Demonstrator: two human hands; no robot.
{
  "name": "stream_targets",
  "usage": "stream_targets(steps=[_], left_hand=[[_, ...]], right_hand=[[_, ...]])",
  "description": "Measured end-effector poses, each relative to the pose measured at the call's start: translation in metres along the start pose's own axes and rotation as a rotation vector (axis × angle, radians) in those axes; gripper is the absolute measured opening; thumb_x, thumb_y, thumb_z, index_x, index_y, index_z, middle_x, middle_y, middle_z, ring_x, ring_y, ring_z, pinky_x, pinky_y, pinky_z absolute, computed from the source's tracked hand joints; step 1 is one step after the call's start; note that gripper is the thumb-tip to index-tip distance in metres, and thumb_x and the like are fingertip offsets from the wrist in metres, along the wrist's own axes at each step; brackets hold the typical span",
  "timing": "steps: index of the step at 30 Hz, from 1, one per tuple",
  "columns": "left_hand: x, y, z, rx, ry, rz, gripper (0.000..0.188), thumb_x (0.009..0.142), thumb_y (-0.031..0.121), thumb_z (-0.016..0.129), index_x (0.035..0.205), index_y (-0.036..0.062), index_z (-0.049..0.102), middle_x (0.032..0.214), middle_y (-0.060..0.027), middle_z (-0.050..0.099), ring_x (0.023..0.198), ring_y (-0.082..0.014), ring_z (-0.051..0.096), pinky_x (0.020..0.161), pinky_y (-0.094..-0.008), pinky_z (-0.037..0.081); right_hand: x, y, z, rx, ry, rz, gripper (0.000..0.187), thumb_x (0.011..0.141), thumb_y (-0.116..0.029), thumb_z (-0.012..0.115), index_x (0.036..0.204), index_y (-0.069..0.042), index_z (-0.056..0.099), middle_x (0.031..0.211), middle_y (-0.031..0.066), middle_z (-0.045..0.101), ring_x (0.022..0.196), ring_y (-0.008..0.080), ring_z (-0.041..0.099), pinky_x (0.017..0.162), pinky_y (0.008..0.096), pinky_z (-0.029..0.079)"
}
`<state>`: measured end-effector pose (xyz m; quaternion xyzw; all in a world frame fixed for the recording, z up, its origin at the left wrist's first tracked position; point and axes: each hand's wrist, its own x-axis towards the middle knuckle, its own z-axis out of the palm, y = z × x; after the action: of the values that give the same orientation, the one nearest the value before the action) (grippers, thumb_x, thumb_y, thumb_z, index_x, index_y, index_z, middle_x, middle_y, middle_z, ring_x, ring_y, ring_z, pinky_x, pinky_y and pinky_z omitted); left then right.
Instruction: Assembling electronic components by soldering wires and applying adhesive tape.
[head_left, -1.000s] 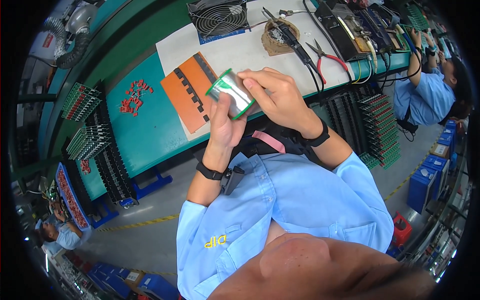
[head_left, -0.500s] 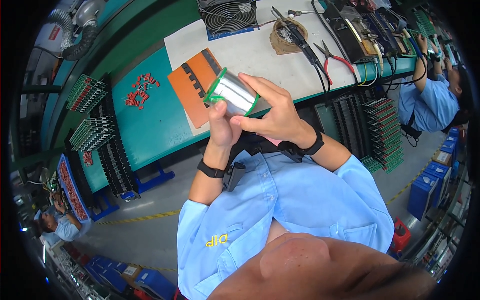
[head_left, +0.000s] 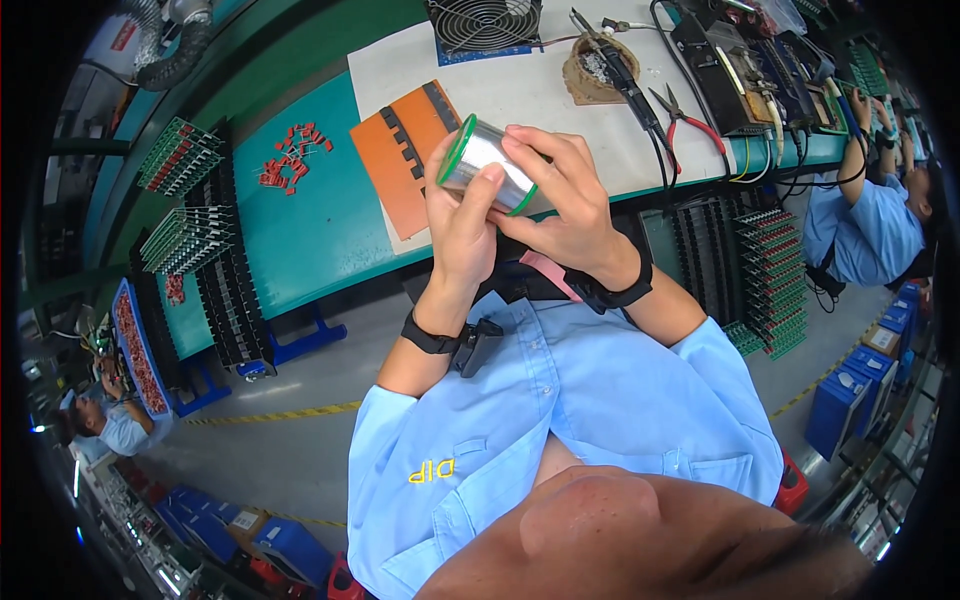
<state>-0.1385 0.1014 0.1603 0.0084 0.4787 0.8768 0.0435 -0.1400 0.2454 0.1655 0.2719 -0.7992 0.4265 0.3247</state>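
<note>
- Two hands of yours share one spool (head_left: 483,150): silvery wound wire between green flanges (head_left: 462,140), tilted in the air over the counter's (head_left: 330,225) front edge, just right of the orange board (head_left: 385,165).
- Your left hand (head_left: 463,225) has its grip closed round the left part, thumb pressed across the winding; most of its fingers are hidden behind the spool.
- Your right hand (head_left: 578,195) has its grip curled over the other end, fingertips on the winding and thumb low beside the right-hand flange.
- Expect it to feel heavy for its size if that winding is solid metal, as the sheen suggests, and stiff enough not to give under your fingers.
- The shiny winding may be slick, so a bare squeeze there could let it roll; you would hold it better with a palm under the barrel and fingers braced inside the flanges.
- Treat the flanges as the more fragile part, since they look thin and could chip if dropped.
- You can't make out the wire's loose end, so avoid scraping turns sideways.
- Toward the counter's right lie pliers (head_left: 690,122), well apart from your hands.
</note>
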Motion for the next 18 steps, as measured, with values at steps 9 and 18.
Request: stream_targets(steps=[9, 18], left_hand=[[-0.006, 0.009, -0.002, -0.219, -0.024, -0.045, 0.061, 0.085, 0.019, 0.058, 0.138, 0.0006, 0.036, 0.125, -0.0175, 0.054, 0.121, -0.0292, 0.055, 0.104, -0.044, 0.047], [-0.007, 0.0, -0.021, -0.309, -0.093, -0.112, 0.068, 0.081, 0.024, 0.059, 0.141, 0.0062, 0.035, 0.133, -0.0169, 0.05, 0.126, -0.0304, 0.051, 0.107, -0.0456, 0.045]], right_hand=[[0.013, -0.008, -0.02, 0.17, -0.118, 0.153, 0.08, 0.063, -0.027, 0.091, 0.129, 0.002, 0.057, 0.129, 0.0182, 0.055, 0.113, 0.033, 0.056, 0.096, 0.0407, 0.047], [0.001, -0.003, -0.013, 0.338, -0.201, 0.291, 0.082, 0.066, -0.03, 0.089, 0.132, 0.004, 0.055, 0.134, 0.0209, 0.053, 0.123, 0.0332, 0.056, 0.101, 0.0401, 0.046]])
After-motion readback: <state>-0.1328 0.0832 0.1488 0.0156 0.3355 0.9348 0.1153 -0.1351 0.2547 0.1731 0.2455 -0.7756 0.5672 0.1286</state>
